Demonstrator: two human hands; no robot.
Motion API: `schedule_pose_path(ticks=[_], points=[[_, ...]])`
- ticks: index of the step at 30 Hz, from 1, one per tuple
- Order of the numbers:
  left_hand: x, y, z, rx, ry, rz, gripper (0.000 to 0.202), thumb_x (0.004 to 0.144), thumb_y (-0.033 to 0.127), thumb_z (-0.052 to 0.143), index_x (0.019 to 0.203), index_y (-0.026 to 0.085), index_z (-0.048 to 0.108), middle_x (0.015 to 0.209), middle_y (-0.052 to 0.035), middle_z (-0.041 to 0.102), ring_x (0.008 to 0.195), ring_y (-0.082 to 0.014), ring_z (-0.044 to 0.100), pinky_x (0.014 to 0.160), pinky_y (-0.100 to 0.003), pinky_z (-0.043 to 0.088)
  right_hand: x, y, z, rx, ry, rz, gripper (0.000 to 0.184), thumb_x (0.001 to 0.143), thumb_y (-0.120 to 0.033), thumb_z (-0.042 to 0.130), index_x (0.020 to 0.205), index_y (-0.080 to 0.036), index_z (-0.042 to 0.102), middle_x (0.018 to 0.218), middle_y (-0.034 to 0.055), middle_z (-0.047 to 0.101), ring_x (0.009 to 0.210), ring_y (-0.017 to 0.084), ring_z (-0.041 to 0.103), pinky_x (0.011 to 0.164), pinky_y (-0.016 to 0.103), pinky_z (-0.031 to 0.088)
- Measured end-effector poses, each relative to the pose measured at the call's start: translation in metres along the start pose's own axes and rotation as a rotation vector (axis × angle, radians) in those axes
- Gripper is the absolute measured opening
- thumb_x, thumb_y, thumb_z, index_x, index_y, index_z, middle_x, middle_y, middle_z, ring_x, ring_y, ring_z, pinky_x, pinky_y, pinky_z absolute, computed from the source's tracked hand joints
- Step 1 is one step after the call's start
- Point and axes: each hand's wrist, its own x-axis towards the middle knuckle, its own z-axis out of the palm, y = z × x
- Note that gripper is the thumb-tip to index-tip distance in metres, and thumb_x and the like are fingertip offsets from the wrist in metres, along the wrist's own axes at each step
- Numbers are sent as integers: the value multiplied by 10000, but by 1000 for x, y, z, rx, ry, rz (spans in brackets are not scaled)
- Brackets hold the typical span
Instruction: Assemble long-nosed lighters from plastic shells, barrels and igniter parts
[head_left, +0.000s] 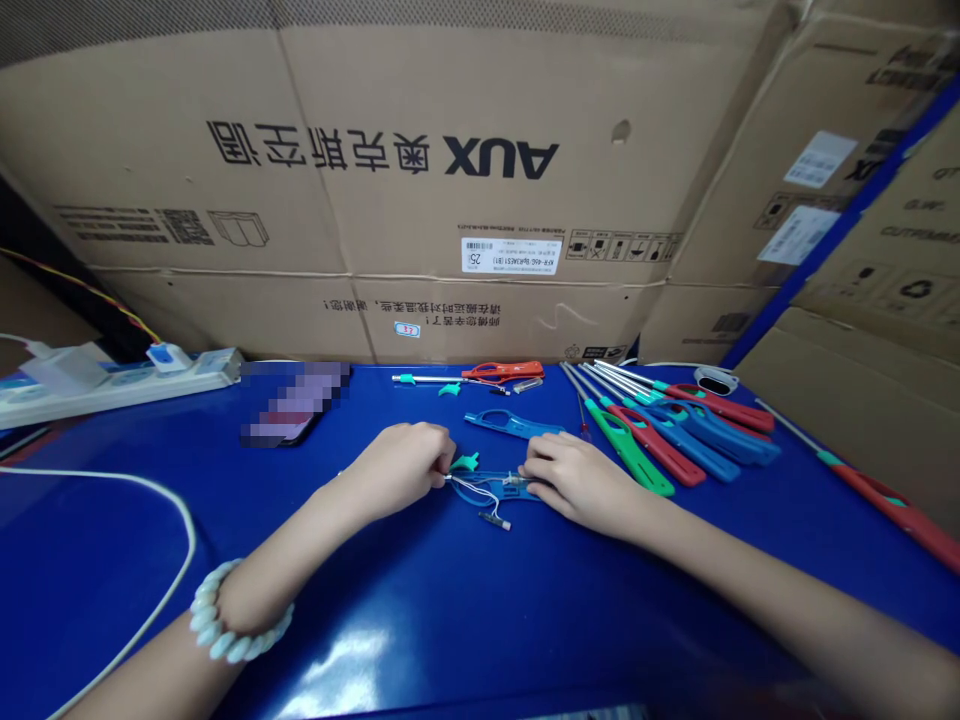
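A blue lighter casing half [516,490] lies open on the table between my two hands, with thin white wires [480,490] looping out of it. My left hand [405,468] is closed in a pinch at the casing's left end, where the wires begin; what its fingertips grip is hidden. My right hand [581,480] has its fingers curled over the casing's right end and holds it. A small dark igniter part [495,520] hangs on the wires in front of the casing. Just behind it sits a green trigger [466,462]. Farther back rests another blue casing half [506,423].
Assembled lighters [660,420] in several colours fan out on the right, near a screwdriver [585,430]. A red lighter casing [502,371] with parts lies at the back. Left are a phone [296,405], a power strip [127,385] and a cable [184,515]. Cardboard [420,220] walls the back.
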Motion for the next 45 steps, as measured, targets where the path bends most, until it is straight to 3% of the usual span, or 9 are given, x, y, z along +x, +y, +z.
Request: schedule_pose_path(ticks=[5,12,15,20,30,36,45], points=[[-2,25,0,271,-13,24,178,753,-6,549,722,145,637,804,-62,662,753,-205,640,670,-288,395,1,-1,1,-82,-1,3,119,894,-210,561,847,-155,656,875,66,608,787,189,565,736,323,420],[-2,53,22,412,138,1,196,819,-5,506,710,90,639,735,-137,625,737,-230,617,673,-318,405,2,-2,-1,-132,-1,8,104,883,-200,581,882,-139,665,877,87,627,811,213,590,736,343,451],[-3,47,17,395,116,13,178,823,-1,522,734,91,645,755,-130,628,744,-222,618,681,-313,411,0,1,0,-92,15,20,156,876,-222,601,998,-147,663,922,93,646,870,228,604,784,357,466],[-4,30,2,395,-25,78,200,792,-33,538,825,116,667,852,-112,657,814,-241,642,686,-317,441,-2,2,-5,-9,40,39,304,887,-283,594,1155,-141,619,1002,109,660,953,247,611,826,375,483],[-9,21,-1,282,-16,101,154,799,20,524,772,136,622,806,-70,644,749,-211,655,647,-284,455,5,-14,2,72,174,-54,167,936,-191,493,977,-168,654,923,69,636,847,184,571,768,314,433],[-9,28,2,261,6,138,191,787,-7,495,739,138,611,747,-60,626,714,-211,650,626,-288,455,14,-23,11,-31,118,-33,158,926,-192,495,840,-156,622,866,74,602,795,193,538,718,319,410],[-10,33,8,271,23,181,207,785,-21,481,783,141,611,814,-78,652,747,-214,647,660,-303,474,12,-28,3,77,30,114,64,845,-113,564,802,-159,575,852,49,583,800,183,538,706,290,431]])
